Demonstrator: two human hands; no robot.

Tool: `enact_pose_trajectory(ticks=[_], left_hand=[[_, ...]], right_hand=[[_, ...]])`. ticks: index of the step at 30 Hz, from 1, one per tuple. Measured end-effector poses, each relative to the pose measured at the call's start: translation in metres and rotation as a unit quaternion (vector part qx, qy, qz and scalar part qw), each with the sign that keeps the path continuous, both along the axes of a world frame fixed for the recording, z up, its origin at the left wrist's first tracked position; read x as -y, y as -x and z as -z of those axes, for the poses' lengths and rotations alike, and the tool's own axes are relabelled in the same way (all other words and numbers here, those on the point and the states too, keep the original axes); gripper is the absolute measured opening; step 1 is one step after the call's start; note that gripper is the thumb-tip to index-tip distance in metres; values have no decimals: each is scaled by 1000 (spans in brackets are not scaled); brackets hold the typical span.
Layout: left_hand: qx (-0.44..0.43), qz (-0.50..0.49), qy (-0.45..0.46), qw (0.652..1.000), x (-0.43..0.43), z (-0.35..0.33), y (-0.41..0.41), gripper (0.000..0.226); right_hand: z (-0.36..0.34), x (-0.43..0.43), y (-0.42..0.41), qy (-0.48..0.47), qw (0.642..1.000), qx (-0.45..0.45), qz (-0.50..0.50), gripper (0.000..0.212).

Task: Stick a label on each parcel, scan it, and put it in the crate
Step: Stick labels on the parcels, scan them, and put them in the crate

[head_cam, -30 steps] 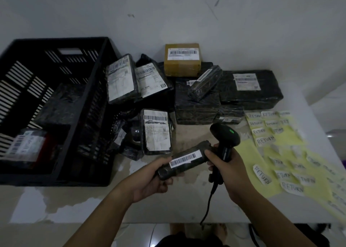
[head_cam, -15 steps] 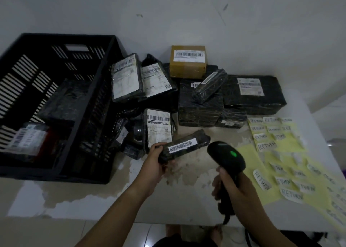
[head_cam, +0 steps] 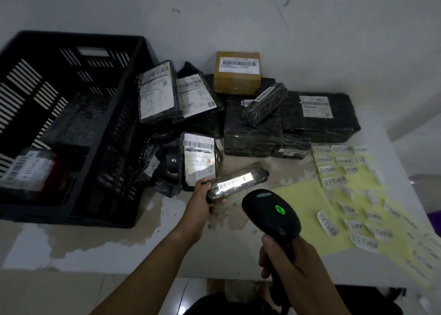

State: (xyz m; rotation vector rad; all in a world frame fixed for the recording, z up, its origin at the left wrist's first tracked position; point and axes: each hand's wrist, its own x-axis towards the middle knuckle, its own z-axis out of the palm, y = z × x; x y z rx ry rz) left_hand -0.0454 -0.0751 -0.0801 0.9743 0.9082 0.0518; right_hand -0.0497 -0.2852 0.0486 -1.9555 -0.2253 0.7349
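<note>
My left hand (head_cam: 202,201) grips one end of a long, narrow black-wrapped parcel (head_cam: 238,181), held just above the table with its barcode label facing up and brightly lit. My right hand (head_cam: 284,260) holds a black barcode scanner (head_cam: 270,213) by its handle; its head points at the parcel and a green light glows on top. The black slatted crate (head_cam: 124,95) stands at the left, with a black parcel and a parcel marked RETURN (head_cam: 26,169) inside. Handwritten RETURN labels (head_cam: 334,181) lie on yellow backing sheets at the right.
A heap of black-wrapped parcels (head_cam: 253,128) and one brown box (head_cam: 237,72) lies against the back wall, right of the crate. More small parcels (head_cam: 199,162) lean by the crate's side. The table's near edge runs just below my wrists.
The scanner has drawn back from the parcel toward me and now aims at it. My left hand has moved the parcel away and to the left, and its label is now lit.
</note>
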Motion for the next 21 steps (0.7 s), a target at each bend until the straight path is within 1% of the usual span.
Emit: enact_pose_trajectory(ticks=[4, 12, 17, 21], left_hand=[[4, -8, 7, 1000, 0, 2, -1, 24], [14, 8, -16, 1000, -2, 0, 1, 27], [8, 1, -13, 1000, -2, -3, -1, 26], [7, 0, -17, 1000, -1, -2, -3, 26]], right_hand=[[-2, -1, 2, 2, 1000, -8, -2, 51], [-1, 2, 3, 8, 1000, -6, -10, 51], [-2, 3, 5, 2, 1000, 1, -17, 53], [-3, 3, 5, 6, 1000, -5, -23, 50]])
